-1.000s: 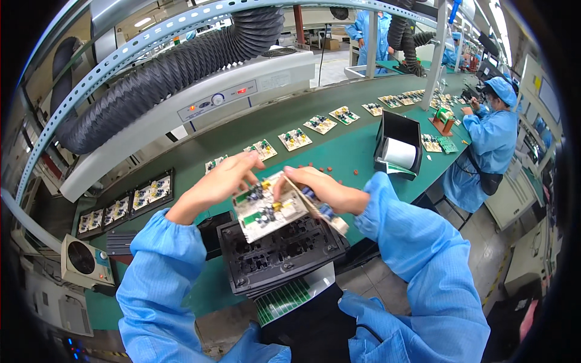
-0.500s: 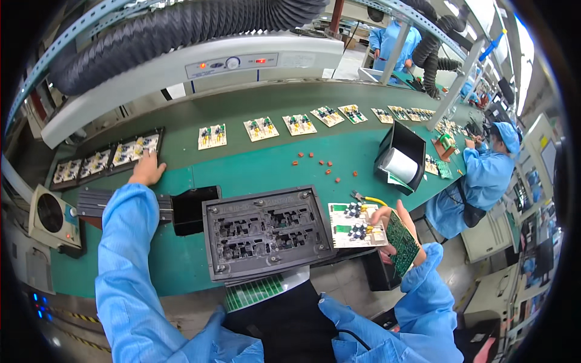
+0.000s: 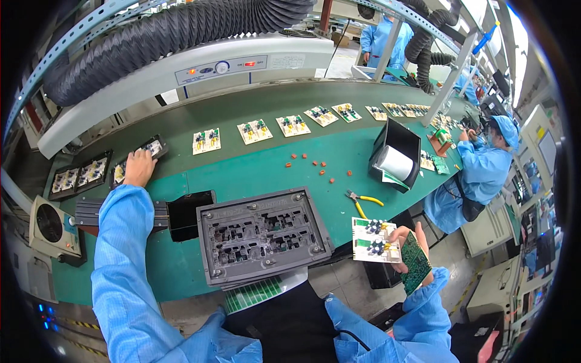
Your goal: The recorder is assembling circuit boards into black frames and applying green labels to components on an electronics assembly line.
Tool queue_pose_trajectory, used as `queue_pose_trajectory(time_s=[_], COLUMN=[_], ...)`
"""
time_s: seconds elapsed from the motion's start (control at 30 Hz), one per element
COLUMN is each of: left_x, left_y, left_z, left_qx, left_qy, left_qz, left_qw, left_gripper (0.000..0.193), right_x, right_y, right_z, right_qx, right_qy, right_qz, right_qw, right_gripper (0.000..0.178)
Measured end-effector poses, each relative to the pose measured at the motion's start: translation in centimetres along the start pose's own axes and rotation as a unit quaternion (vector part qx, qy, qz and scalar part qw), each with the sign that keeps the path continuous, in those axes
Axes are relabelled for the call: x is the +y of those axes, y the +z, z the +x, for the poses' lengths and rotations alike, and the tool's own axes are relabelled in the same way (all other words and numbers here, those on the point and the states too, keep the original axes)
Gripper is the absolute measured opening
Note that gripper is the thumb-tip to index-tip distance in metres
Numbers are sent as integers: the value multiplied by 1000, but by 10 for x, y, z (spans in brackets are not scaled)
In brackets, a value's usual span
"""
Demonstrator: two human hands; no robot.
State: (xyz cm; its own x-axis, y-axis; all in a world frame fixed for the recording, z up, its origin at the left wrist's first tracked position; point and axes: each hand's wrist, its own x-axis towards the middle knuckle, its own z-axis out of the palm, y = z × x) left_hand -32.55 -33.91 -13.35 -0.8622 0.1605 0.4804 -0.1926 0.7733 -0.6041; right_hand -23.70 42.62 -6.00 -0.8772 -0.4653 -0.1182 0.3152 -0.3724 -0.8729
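Note:
At the far left of the bench, my left hand (image 3: 140, 169) has its fingers curled over a black-framed tray (image 3: 160, 147) of circuit boards. This tray sits askew, apart from the similar black tray (image 3: 80, 173) beside it. At right, my right hand (image 3: 402, 242) grips two circuit boards: a white-topped board (image 3: 369, 250) with dark and yellow components, and a green board (image 3: 414, 264) tilted on edge. A large black slotted fixture (image 3: 263, 261) lies between my arms. Yellow-handled cutters (image 3: 370, 199) rest on the mat just beyond the held boards.
Several populated boards (image 3: 255, 130) run in a row along the dark green strip (image 3: 218, 103). Small orange-red parts (image 3: 315, 162) are scattered on the green mat (image 3: 260, 172). A black bin (image 3: 407, 142) holds a white roll. A small fan unit (image 3: 53, 224) stands left; a co-worker (image 3: 478, 166) sits right.
The black tray under my left hand has swung out of line and parted from its neighbour. My right hand has moved right and slightly down with the boards, uncovering more of the cutters.

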Motion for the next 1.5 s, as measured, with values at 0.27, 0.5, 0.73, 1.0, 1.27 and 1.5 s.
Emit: queue_pose_trajectory(time_s=[0.27,0.5,0.73,1.0,1.27,1.5], left_x=[-12,51,172,242,205,166], left_y=[-62,-238,-379,-374,-389,-361], left_z=[10,51,14,-40,-8,23], left_qx=[-59,100,214,188,-194,-174], left_qy=[77,155,198,258,-85,-229], left_qz=[-48,-147,-228,-328,-906,-944], left_qw=[994,972,929,889,366,162], left_gripper=[20,10,13,25,38,27], right_x=[-2,6,-8,-12,-10,-3], right_y=[18,-20,-8,18,87,158], right_z=[-3,3,34,61,80,88], right_qx=[41,0,-58,-160,-137,-183], right_qy=[-14,-28,-73,-31,-39,-64], right_qz=[8,66,95,111,38,-189], right_qw=[999,997,991,980,989,963], right_gripper=[70,72,65,67,76,82])
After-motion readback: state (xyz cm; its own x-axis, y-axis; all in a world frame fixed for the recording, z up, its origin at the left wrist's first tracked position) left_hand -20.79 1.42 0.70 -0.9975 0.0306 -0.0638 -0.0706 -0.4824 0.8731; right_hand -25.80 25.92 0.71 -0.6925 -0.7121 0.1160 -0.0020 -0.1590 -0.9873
